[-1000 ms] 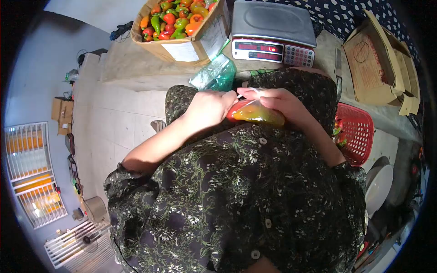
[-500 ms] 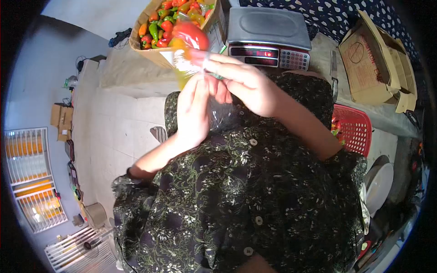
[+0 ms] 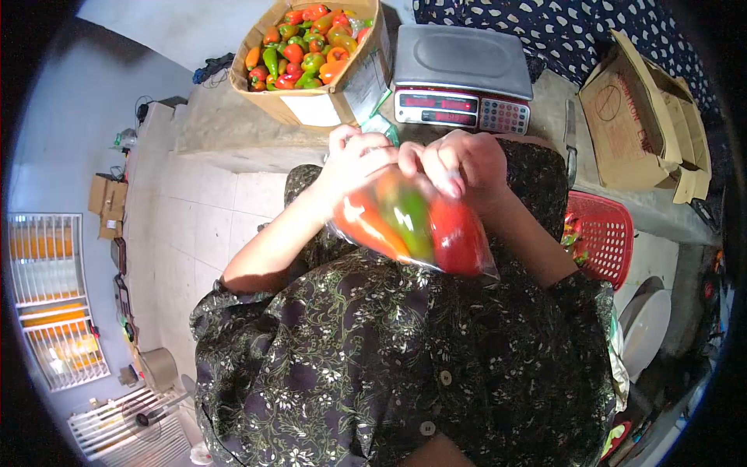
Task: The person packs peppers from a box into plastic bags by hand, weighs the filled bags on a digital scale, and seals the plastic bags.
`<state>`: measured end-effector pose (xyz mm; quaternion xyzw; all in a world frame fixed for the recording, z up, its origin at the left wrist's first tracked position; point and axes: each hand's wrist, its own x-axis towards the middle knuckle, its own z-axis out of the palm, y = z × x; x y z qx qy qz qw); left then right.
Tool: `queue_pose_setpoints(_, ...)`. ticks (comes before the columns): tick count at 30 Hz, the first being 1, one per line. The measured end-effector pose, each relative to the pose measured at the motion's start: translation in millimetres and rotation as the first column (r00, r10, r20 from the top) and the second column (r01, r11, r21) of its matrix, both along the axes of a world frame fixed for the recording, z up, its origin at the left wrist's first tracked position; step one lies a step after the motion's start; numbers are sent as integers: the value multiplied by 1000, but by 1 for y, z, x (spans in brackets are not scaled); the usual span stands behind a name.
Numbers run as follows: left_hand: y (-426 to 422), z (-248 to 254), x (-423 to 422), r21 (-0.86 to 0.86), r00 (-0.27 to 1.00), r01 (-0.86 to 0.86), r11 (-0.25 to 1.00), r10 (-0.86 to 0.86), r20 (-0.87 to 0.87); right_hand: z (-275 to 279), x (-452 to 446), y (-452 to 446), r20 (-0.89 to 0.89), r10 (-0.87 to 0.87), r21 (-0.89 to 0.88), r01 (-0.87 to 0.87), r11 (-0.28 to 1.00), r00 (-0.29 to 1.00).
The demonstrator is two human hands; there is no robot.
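Note:
A clear plastic bag of peppers (image 3: 412, 226), showing orange, green and red, hangs over the lap below both hands. My left hand (image 3: 358, 162) is closed on the top of the bag at its left side. Close beside it, my right hand (image 3: 461, 167) has its fingers curled on the bag's top at the right. The bag's gathered neck is mostly hidden by the fingers. A bit of green plastic (image 3: 380, 127) shows just behind the hands.
A cardboard box of peppers (image 3: 311, 105) stands at the back, left of a digital scale (image 3: 463, 66). An opened cardboard box (image 3: 622, 117) is at the right, above a red basket (image 3: 611, 233). White plates (image 3: 647, 331) stand at the lower right.
The pepper bag was raised toward the box half a second ago, upended above the hands; now it hangs below them over the lap. Both hands have moved apart slightly along its top.

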<state>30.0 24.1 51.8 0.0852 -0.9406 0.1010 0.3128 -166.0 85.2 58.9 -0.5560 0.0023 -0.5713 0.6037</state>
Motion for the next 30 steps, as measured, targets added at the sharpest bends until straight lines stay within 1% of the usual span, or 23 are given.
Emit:
queue_pose_setpoints(3, -5, 20, -1, 79, 996, -31, 996, 25, 84, -4, -5, -4, -271, -140, -97, 117, 988, 953)
queue_pose_setpoints(5, -20, 21, 7, 224, 988, -97, 970, 67, 138, 7, -11, 8, -593, -392, -67, 443, 894, 703)
queue_pose_setpoints(6, -18, 21, 10, 431, 972, -224, 874, 166, 169, 3, -16, 7, -698, -395, -51, 509, 860, 597)
queue_pose_setpoints(7, -12, 21, 9, 820, 986, -150, 553, 139, 86, -12, -12, 0, -385, -251, 467, 422, 777, 888)
queue_pose_setpoints(8, 0, 23, 5, 996, 988, -15, 93, 156, 0, -9, -10, 0, -540, -315, 314, 534, 785, 780)
queue_pose_setpoints(9, 13, 25, 2, 911, 974, 147, -386, 218, -65, -6, -6, 0, -665, -377, 143, 606, 783, 645)
queue_pose_setpoints(10, 25, 25, -5, 754, 940, 338, -563, 246, -238, -13, 4, -2, -635, -510, -26, 644, 765, 580)
queue_pose_setpoints(11, 41, 19, -16, 722, 857, 511, -467, 344, -383, -20, 16, -2, -574, -633, -189, 669, 719, 519)
queue_pose_setpoints(13, 59, 17, -27, 856, 826, 515, 45, 242, -509, 7, 22, 8, -461, -468, 48, 548, 835, 754)
queue_pose_setpoints(15, 52, 17, -21, 709, 886, 429, 559, -108, -451, 25, 24, 16, -225, -274, 247, 327, 912, 935)
queue_pose_setpoints(16, 47, 7, -16, 627, 899, 403, 667, -162, -406, 29, 23, 20, -50, -154, 318, 162, 934, 987)
queue_pose_setpoints(18, 36, -19, -23, 452, 836, 168, 876, 116, -536, 27, 19, 21, 279, 45, 310, -134, 941, 959)
queue_pose_setpoints(19, 18, -16, -11, 261, 924, 65, 963, 41, -380, 22, 15, 15, 426, 131, 232, -248, 940, 895)
queue_pose_setpoints(20, 3, 1, -1, 28, 972, 29, 999, -22, -235, 13, 10, 10, 254, 55, 285, -129, 950, 966)
queue_pose_setpoints(21, -1, 15, 0, 127, 981, -23, 992, 47, -189, 5, 4, 6, 69, -8, 312, -14, 950, 998)
queue_pose_setpoints(23, -17, 22, 5, 236, 996, -79, 969, 86, -22, 10, -2, 9, -198, -169, 559, 253, 789, 965)
queue_pose_setpoints(24, -22, 20, 5, 374, 989, -88, 923, 125, -77, 20, -3, 8, -317, -224, 623, 380, 683, 922)
queue_pose_setpoints(25, -19, 19, 4, 764, 977, 26, 645, 144, -155, 17, -4, 3, -490, -356, 340, 550, 763, 796)
queue_pose_setpoints(26, -9, 22, 2, 961, 957, 169, 217, 196, -213, 9, -5, -6, -591, -509, 13, 639, 769, 626)
queue_pose_setpoints(27, 3, 28, -2, 917, 933, 307, -253, 270, -238, 0, -5, -11, -608, -667, -319, 636, 703, 432)
queue_pose_setpoints(28, 24, 41, -11, 852, 921, 349, -389, 311, -235, -14, 2, -10, -565, -809, -617, 570, 543, 159)
queue_pose_setpoints(29, 39, 37, -26, 834, 853, 475, -280, 380, -358, 4, 16, -2, -478, -852, -646, 573, 505, 212)
queue_pose_setpoints(30, 53, 37, -25, 930, 873, 364, 48, 331, -358, 3, 25, -5, -592, -649, -246, 659, 710, 478)
